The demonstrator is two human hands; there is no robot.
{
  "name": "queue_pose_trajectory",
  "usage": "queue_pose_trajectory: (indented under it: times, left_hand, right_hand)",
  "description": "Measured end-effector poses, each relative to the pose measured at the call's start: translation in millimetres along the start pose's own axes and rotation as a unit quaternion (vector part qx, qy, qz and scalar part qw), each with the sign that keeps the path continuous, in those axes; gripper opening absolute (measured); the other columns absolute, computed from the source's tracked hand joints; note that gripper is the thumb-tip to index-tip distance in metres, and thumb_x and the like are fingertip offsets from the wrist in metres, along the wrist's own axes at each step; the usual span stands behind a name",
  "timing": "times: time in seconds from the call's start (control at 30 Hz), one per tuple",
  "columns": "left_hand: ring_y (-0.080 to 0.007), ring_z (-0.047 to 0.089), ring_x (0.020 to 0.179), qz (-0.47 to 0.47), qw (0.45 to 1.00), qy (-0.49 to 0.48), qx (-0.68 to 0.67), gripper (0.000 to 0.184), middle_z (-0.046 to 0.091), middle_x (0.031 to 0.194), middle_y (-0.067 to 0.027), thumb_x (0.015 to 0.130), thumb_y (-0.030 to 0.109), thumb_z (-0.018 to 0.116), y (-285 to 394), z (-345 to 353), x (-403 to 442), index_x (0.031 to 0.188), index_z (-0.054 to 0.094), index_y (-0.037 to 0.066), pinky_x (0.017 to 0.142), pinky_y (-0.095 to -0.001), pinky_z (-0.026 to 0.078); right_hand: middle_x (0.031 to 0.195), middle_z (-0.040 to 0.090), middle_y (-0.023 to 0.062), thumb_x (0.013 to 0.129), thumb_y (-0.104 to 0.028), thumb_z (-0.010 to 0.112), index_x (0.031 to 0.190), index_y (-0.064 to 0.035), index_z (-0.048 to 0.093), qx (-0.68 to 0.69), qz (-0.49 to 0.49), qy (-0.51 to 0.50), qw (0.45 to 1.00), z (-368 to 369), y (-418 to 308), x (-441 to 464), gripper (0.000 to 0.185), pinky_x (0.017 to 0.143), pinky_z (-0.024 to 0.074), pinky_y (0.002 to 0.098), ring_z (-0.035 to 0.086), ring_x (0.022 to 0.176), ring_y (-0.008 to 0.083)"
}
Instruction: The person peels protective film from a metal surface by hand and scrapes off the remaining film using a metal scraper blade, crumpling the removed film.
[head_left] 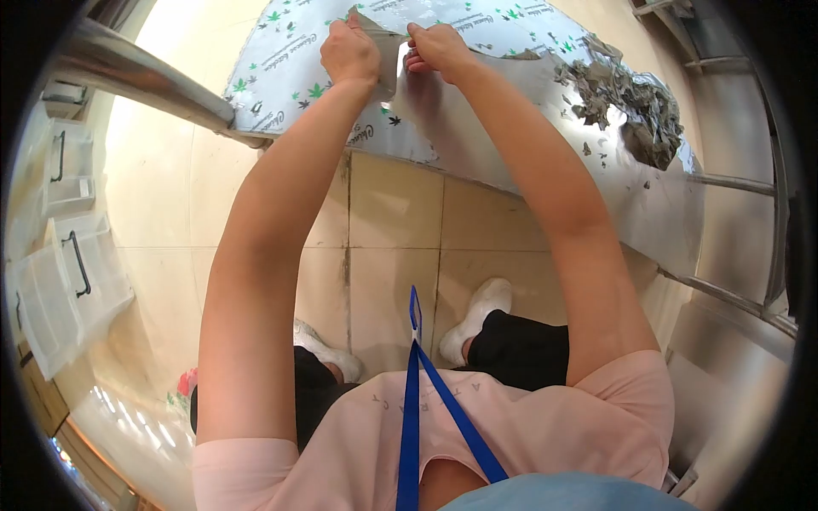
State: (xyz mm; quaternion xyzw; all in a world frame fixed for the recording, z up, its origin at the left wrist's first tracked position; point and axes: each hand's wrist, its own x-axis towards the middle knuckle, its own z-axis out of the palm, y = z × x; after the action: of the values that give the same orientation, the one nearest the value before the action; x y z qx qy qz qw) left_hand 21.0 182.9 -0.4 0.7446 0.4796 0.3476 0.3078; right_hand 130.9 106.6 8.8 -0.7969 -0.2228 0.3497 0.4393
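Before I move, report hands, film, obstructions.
Left hand and right hand pinching lifted film. Film partly peeled, printed area left. Crumpled scraps on the panel's right side, away from both hands.

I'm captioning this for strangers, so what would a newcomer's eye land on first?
Probably the crumpled pile on the shiny panel, upper right. Next, at the top, the left hand and right hand pinching a loose flap. Then the bright blue lanyard, bottom centre, against the pink shirt.

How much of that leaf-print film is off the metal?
Only part: leaf-print film covers the left side, and shiny metal shows bare further right.
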Motion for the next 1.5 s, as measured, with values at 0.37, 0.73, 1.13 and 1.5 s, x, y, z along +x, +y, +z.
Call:
queue_pose_trajectory:
  times: [0.37,0.73,1.13,1.5]
  left_hand:
    - [-0.0434,0.056,0.088,-0.072,0.996,0.044,-0.026,0.043,0.061,0.088,-0.0263,0.092,0.033,0.037,-18,-32,12,0.089,0.058,-0.004,0.080,-0.0448,0.043]
    - [-0.0411,0.057,0.092,-0.081,0.996,-0.011,0.041,0.044,0.060,0.094,-0.0260,0.094,0.034,0.036,-56,-50,33,0.088,0.056,-0.004,0.082,-0.0447,0.043]
    - [-0.0112,0.056,0.080,-0.132,0.823,-0.366,-0.415,0.024,0.061,0.090,-0.0042,0.085,0.020,0.061,-81,-79,42,0.102,0.059,0.003,0.068,-0.0248,0.046]
    - [-0.0284,0.060,0.081,0.189,0.902,-0.228,-0.314,0.016,0.062,0.088,-0.0144,0.075,0.001,0.057,-100,-67,7,0.090,0.062,0.003,0.072,-0.0334,0.048]
  right_hand:
    - [0.072,0.061,0.0113,0.089,-0.028,0.052,0.083,0.0055,0.058,0.024,0.004,-0.017,1.000,15,-1,-6,0.034,0.053,0.0535,0.0243,0.060,0.058,0.0162]
    - [0.075,0.061,0.0123,0.082,-0.027,0.064,0.088,0.0076,0.059,0.077,0.019,-0.019,0.997,46,-2,-13,0.035,0.052,0.0542,0.0237,0.062,0.059,0.0171]
    - [0.077,0.063,0.0154,0.068,-0.039,0.077,0.082,0.0101,0.062,-0.153,0.090,0.070,0.982,72,-37,-23,0.053,0.052,0.0527,0.0319,0.061,0.061,0.0223]
    - [0.083,0.066,0.0136,0.065,-0.014,0.078,0.084,0.0009,0.066,-0.211,0.071,0.215,0.951,84,-22,-21,0.027,0.068,0.0508,0.0306,0.063,0.076,0.0213]
